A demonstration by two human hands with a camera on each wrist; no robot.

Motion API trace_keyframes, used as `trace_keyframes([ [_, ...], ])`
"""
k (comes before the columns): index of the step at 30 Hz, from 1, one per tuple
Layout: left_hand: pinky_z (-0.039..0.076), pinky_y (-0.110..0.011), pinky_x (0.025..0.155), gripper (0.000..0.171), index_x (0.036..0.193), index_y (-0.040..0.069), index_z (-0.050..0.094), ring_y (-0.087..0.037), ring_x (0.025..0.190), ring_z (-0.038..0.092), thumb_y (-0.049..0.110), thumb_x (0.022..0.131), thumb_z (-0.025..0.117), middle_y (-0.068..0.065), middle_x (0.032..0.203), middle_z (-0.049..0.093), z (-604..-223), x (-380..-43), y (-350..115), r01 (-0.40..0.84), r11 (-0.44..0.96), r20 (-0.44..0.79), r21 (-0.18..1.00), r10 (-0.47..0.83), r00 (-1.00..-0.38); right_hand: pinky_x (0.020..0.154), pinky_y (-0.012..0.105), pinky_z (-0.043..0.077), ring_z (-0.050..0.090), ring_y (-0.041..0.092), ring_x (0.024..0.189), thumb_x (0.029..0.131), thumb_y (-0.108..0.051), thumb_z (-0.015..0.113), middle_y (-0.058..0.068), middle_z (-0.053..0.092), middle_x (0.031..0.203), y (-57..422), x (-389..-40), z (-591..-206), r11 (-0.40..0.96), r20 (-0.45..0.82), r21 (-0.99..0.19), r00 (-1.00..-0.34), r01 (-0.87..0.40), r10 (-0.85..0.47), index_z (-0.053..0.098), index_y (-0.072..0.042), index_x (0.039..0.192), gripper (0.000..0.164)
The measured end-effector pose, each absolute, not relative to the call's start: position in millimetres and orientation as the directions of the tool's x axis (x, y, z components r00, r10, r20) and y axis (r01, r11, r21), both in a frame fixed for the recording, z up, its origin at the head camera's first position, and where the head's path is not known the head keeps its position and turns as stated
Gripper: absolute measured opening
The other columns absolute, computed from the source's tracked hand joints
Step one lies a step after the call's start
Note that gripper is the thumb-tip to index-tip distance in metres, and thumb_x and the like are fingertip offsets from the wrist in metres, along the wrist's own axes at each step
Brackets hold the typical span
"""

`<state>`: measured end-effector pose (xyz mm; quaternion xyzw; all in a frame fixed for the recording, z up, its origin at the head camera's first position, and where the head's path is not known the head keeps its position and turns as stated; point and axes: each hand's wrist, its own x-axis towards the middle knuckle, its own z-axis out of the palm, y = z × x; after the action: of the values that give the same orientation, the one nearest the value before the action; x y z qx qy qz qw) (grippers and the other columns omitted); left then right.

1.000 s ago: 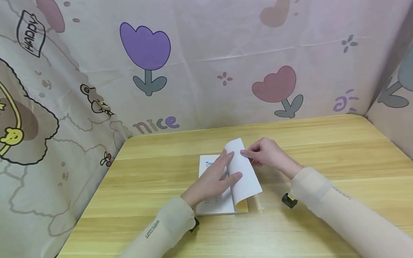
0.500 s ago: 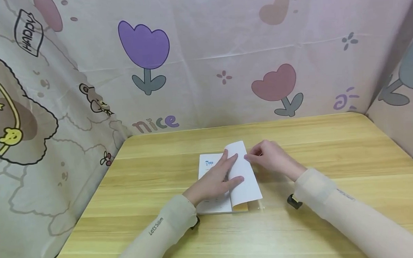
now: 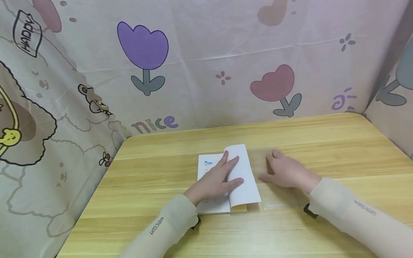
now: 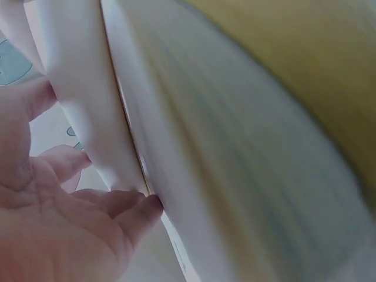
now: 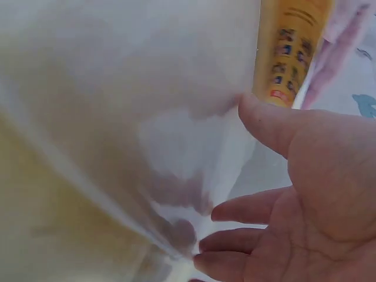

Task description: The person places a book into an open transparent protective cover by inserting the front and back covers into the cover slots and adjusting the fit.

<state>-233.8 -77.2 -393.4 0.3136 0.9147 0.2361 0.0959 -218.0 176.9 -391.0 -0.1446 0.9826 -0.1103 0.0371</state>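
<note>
A book (image 3: 214,207) lies open on the wooden table. My left hand (image 3: 215,178) rests across it with fingers spread, pressing a raised white leaf (image 3: 245,190) near the fold. Under that leaf shows a strip of orange cover (image 3: 238,208), and the right wrist view shows printing on the orange cover (image 5: 291,56). A sheet of clear plastic film (image 3: 277,201) reaches out to the right from beneath the book. My right hand (image 3: 289,171) touches this film, thumb and fingers apart; in the right wrist view its fingertips (image 5: 226,211) meet the glossy film (image 5: 176,147).
The wooden table (image 3: 142,170) stretches around the book on all sides. A patterned cloth (image 3: 204,67) hangs behind it and along both sides. Dark wrist devices sit under both sleeves, one of them a black device (image 3: 310,211) at the right cuff.
My right hand has moved right and toward me, off the leaf's edge where its fingers were pinched, and has spread onto the film. The leaf sits slightly lower; my left hand has barely shifted.
</note>
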Motion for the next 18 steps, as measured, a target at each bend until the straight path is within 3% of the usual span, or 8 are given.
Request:
trace_keyframes([
  [5,0.027,-0.045,0.107,0.073,0.155,0.024,0.026,-0.026,0.14,0.017,0.059,0.094,0.047,-0.011,0.159,0.0,-392.5,-231.7,-72.5,0.521,0.699,-0.028,0.49,0.61,-0.792,0.102,0.062,0.026,0.024,0.049,0.132,0.09,-0.056,0.055,0.039,0.024,0.144,181.4,-212.8,-396.6,0.945,-0.026,-0.169,-0.958,-0.279,-0.287,0.035,0.016,0.141,0.09],
  [12,0.026,-0.049,0.107,0.07,0.153,0.023,0.03,-0.026,0.143,0.006,0.056,0.094,0.048,-0.01,0.159,0.0,-390.8,-232.1,-63.5,0.53,0.727,-0.065,0.436,0.613,-0.787,0.101,0.066,0.02,0.021,0.05,0.133,0.092,-0.059,0.051,0.038,0.022,0.145,184.3,-209.9,-395.2,0.95,-0.051,-0.152,-0.958,-0.272,-0.282,0.034,0.015,0.142,0.091],
  [18,0.028,-0.054,0.104,0.069,0.153,0.023,0.032,-0.03,0.142,0.005,0.054,0.094,0.049,-0.009,0.159,-0.001,-387.7,-230.7,-54.0,0.525,0.77,-0.121,0.362,0.597,-0.793,0.101,0.066,0.021,0.018,0.05,0.133,0.093,-0.059,0.049,0.037,0.018,0.147,189.0,-210.7,-398.7,0.945,-0.086,-0.178,-0.953,-0.274,-0.292,0.03,0.014,0.144,0.091],
])
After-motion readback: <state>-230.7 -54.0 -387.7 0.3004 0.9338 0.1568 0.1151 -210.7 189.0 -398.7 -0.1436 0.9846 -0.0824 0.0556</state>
